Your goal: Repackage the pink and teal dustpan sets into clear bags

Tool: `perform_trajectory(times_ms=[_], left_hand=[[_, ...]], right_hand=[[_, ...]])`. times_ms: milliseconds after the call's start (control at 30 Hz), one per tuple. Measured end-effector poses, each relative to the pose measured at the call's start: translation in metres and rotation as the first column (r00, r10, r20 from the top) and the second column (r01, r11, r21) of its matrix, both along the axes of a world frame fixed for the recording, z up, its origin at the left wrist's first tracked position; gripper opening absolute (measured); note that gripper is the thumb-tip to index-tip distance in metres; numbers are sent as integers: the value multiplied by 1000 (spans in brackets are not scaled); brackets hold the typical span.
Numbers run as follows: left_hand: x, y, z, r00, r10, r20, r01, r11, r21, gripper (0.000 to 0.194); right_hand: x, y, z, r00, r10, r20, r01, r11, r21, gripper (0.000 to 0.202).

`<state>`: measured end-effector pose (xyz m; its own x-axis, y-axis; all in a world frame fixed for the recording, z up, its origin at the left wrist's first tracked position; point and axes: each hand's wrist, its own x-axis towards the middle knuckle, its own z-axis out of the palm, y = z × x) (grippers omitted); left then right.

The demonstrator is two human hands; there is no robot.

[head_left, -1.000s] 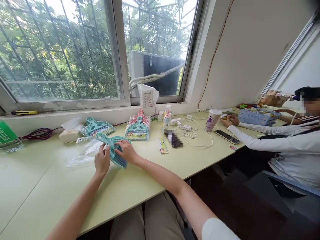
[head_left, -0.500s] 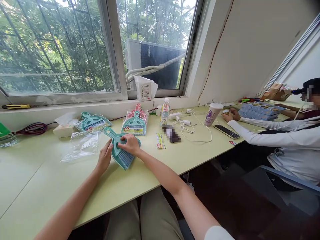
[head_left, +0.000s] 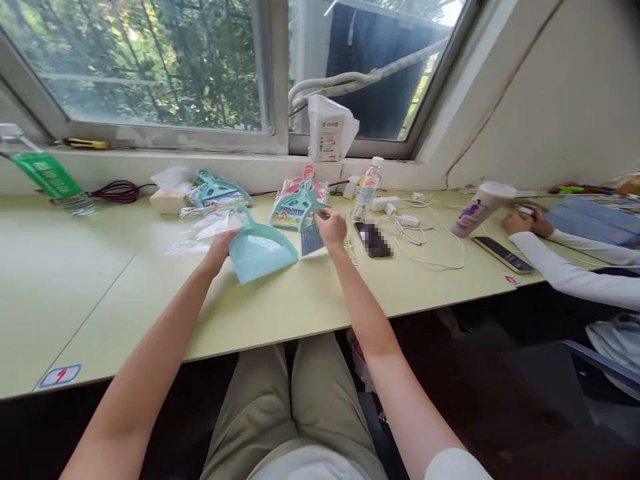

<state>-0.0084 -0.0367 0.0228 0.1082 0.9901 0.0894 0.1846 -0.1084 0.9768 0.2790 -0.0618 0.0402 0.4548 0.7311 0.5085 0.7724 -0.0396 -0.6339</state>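
A teal dustpan (head_left: 261, 252) is held at its left edge by my left hand (head_left: 220, 252), its fingers partly hidden behind it. My right hand (head_left: 331, 229) grips a small teal brush (head_left: 311, 233), bristles down, just right of the dustpan and apart from it. Behind the brush lie a packaged teal brush set (head_left: 287, 210) and a pink one (head_left: 309, 175). Another wrapped teal set (head_left: 220, 192) rests farther left, with clear plastic wrapping (head_left: 200, 233) in front of it. A printed card (head_left: 351, 252) shows partly behind my right wrist.
On the yellow-green table (head_left: 160, 300) stand a drink bottle (head_left: 367, 190), a phone (head_left: 374, 240), white chargers (head_left: 400, 213) and a lidded cup (head_left: 483, 208). At the right, a person's hands (head_left: 527, 220) hold a small item beside another phone (head_left: 503, 255). A green-labelled bottle (head_left: 50, 177) stands left.
The brush has come apart from the dustpan and moved right in my right hand. My left hand keeps the dustpan, whose hollow side now shows. The camera view has shifted.
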Motion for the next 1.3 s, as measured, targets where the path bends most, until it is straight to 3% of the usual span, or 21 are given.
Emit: perform_trajectory(times_ms=[67, 167, 267, 333, 533, 800, 933, 1067, 1133, 1233, 1300], left_hand=[[-1, -1, 0, 999, -16, -43, 14, 999, -49, 28], [-6, -1, 0, 981, -77, -180, 66, 996, -63, 29], [-11, 2, -5, 915, -59, -398, 99, 992, 80, 29], [-12, 3, -10, 822, -6, -570, 143, 970, 195, 29], [-11, 4, -19, 566, 165, -808, 185, 929, 320, 33], [-9, -4, -12, 458, 178, -871, 213, 929, 302, 33], [-6, -6, -12, 464, 185, -866, 208, 928, 310, 32], [4, -13, -11, 527, 204, -825, 139, 937, 320, 29], [12, -19, -10, 606, 133, -784, 139, 953, 269, 32], [25, -27, -12, 736, -74, -673, 252, 952, 171, 38], [29, -28, -14, 759, -134, -638, 324, 927, 191, 40]], right_hand=[[-1, -6, 3, 987, -23, 160, 37, 996, -85, 30], [-11, -13, 9, 954, 54, 296, 35, 958, -285, 31], [-24, -17, 11, 933, 144, 330, 50, 856, -514, 33], [-31, -17, 8, 914, 190, 359, 63, 807, -587, 33], [-36, -15, -1, 883, 233, 408, 68, 797, -601, 34], [-32, -17, 4, 913, 202, 353, 36, 825, -564, 29], [-37, -21, 12, 931, 196, 307, -50, 903, -426, 24], [-57, -26, 6, 872, 361, 330, -218, 891, -398, 24], [-69, -28, -3, 819, 443, 364, -271, 858, -435, 24], [-82, -28, -15, 741, 530, 412, -319, 818, -479, 25], [-84, -28, -20, 714, 541, 444, -318, 816, -483, 24]])
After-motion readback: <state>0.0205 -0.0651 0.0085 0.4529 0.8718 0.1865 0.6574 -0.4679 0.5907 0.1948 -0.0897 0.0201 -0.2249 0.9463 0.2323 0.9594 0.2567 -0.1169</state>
